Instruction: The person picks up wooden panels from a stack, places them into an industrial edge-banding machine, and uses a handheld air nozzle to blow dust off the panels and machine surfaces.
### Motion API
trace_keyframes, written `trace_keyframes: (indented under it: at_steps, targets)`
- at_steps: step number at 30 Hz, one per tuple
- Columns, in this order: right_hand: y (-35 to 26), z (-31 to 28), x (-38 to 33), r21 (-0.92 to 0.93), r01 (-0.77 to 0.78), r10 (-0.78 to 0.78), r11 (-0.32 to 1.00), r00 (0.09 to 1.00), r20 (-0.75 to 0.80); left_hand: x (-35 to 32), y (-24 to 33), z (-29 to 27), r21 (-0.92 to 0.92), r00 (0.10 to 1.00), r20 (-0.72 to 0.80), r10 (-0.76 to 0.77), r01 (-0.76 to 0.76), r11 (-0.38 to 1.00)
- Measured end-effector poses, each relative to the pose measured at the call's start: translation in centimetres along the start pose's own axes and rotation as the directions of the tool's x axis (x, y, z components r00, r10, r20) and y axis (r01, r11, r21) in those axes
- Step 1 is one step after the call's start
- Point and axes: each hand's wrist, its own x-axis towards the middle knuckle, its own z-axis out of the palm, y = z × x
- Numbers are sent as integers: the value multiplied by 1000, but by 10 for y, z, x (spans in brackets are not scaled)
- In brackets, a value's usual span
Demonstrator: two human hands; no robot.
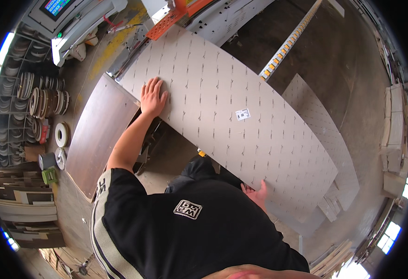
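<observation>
Panel: large pale patterned board [222,116], small white label.
Left hand [153,97]: flat, fingers spread, pressing board's near edge.
Right hand [257,193]: gripping board's near edge.
Beside: brown panel [99,135].

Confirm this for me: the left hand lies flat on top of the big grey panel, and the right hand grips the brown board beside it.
Not quite. In the head view the left hand does lie flat on the grey panel, but the right hand holds that same panel's near edge, not the brown board.

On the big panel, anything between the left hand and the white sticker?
Nothing: in the head view the panel is bare between the left hand and the white sticker, with only its printed tick pattern.
</observation>
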Motion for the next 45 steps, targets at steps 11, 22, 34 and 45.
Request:
trace_keyframes:
  at_steps: [11,22,34,45]
  targets:
    - [13,-12,20,88,-108,100,990,991,87,16,-9,-11,-29,998,-59,-6,4,1000]
    - [30,13,53,-39,118,-121,992,987,-105,26,-26,18,-96,994,-107,-7,-3,995]
    - [37,-29,72,-45,409,-384,911,886,260,22,-19,26,-74,960,-270,68,-91,993]
    - [48,-89,53,-301,410,-285,861,879,381,-107,120,77,-257,848,-241,472,-524,812]
